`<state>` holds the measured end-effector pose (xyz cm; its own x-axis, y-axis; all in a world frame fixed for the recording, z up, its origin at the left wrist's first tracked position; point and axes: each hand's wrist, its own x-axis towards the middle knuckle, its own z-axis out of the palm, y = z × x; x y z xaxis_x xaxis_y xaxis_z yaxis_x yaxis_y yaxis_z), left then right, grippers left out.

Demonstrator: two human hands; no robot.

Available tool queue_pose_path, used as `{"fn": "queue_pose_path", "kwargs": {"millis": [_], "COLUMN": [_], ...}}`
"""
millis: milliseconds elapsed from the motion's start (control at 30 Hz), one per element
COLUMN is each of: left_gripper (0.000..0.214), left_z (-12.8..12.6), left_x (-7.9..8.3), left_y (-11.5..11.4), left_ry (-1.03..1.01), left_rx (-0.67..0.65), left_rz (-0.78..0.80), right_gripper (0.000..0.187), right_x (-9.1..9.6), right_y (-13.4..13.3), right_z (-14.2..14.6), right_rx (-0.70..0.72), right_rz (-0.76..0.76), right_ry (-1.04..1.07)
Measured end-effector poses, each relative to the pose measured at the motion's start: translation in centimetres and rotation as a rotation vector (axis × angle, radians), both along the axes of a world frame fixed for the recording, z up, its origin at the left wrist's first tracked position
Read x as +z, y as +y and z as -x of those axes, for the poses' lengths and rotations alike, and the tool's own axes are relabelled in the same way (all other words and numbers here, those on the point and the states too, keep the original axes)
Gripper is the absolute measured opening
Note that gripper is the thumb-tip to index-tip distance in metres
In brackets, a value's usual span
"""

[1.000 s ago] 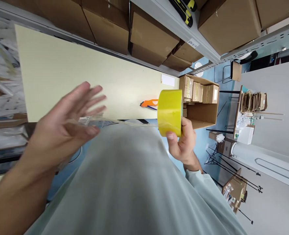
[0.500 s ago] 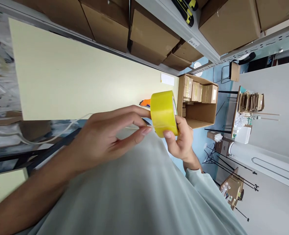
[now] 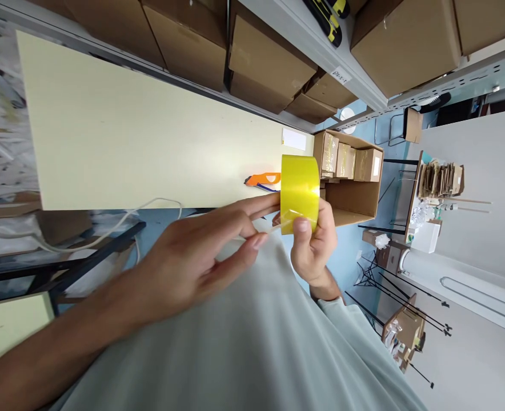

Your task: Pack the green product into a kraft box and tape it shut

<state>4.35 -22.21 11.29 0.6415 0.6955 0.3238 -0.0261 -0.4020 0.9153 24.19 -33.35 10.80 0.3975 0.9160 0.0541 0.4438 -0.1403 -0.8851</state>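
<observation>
A roll of yellow packing tape [image 3: 299, 184] is in my right hand [image 3: 315, 245], with the thumb pressed on its lower face and the other fingers mostly hidden behind it. My left hand [image 3: 207, 245] pinches a thin, clear loose end of tape [image 3: 275, 228] between thumb and forefinger. That end runs to the bottom of the roll. The left hand's upper fingers reach out to the roll's left edge. Just beyond them, an orange utility knife [image 3: 263, 180] lies on the cream tabletop [image 3: 149, 131].
An open cardboard box [image 3: 349, 217] with smaller taped boxes stands at the table's right end. A white label [image 3: 294, 138] lies nearby. Cardboard boxes [image 3: 272, 57] line the shelf above, where yellow-black cutters [image 3: 327, 23] rest. A white cable [image 3: 107, 237] hangs along the table's front edge.
The tape roll has shifted right and turned so its outer face points at me. A short strip now spans the wider gap between my left fingertips and the roll. More of the knife shows.
</observation>
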Motion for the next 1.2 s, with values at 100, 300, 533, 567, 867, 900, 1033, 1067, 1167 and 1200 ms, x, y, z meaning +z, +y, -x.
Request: {"fn": "queue_pose_path", "kwargs": {"millis": [100, 300, 533, 567, 867, 900, 1033, 1067, 1167, 1200], "left_gripper": [0.022, 0.021, 0.022, 0.021, 0.025, 0.025, 0.027, 0.027, 0.024, 0.024], "left_z": [-0.4, -0.4, 0.1, 0.2, 0.7, 0.6, 0.8, 0.9, 1.3, 1.4], "left_x": [-0.1, -1.4, -2.4, -2.7, -4.2, -4.0, -4.4, -4.7, -5.6, -5.7], "left_y": [0.3, 1.0, 1.9, 2.0, 2.5, 2.5, 2.4, 2.3, 2.0, 1.8], "left_ry": [0.004, -0.055, -0.042, -0.031, -0.076, -0.082, -0.051, -0.039, -0.003, 0.012], "left_rx": [-0.001, -0.079, -0.174, -0.170, -0.291, -0.300, -0.317, -0.321, -0.300, -0.287], "left_rz": [0.075, 0.139, 0.066, 0.063, 0.251, 0.268, 0.277, 0.277, 0.234, 0.206], "right_gripper": [0.043, 0.055, 0.060, 0.060, 0.069, 0.070, 0.072, 0.071, 0.071, 0.072], "right_x": [1.0, 2.1, 2.1, 2.2, 1.0, 0.9, 0.3, 0.1, -0.4, -0.5], "right_y": [0.8, 1.1, 2.5, 2.9, 4.5, 4.6, 4.9, 5.0, 5.1, 5.1], "right_z": [-0.4, -1.0, -0.3, -0.1, 1.3, 1.4, 1.5, 1.5, 1.7, 1.8], "right_rx": [0.081, 0.180, -0.058, -0.077, -0.163, -0.175, -0.181, -0.177, -0.175, -0.175], "right_rz": [0.010, 0.080, 0.188, 0.193, 0.198, 0.206, 0.250, 0.259, 0.268, 0.265], "right_ry": [0.063, 0.138, 0.463, 0.502, 0.650, 0.654, 0.686, 0.696, 0.700, 0.689]}}
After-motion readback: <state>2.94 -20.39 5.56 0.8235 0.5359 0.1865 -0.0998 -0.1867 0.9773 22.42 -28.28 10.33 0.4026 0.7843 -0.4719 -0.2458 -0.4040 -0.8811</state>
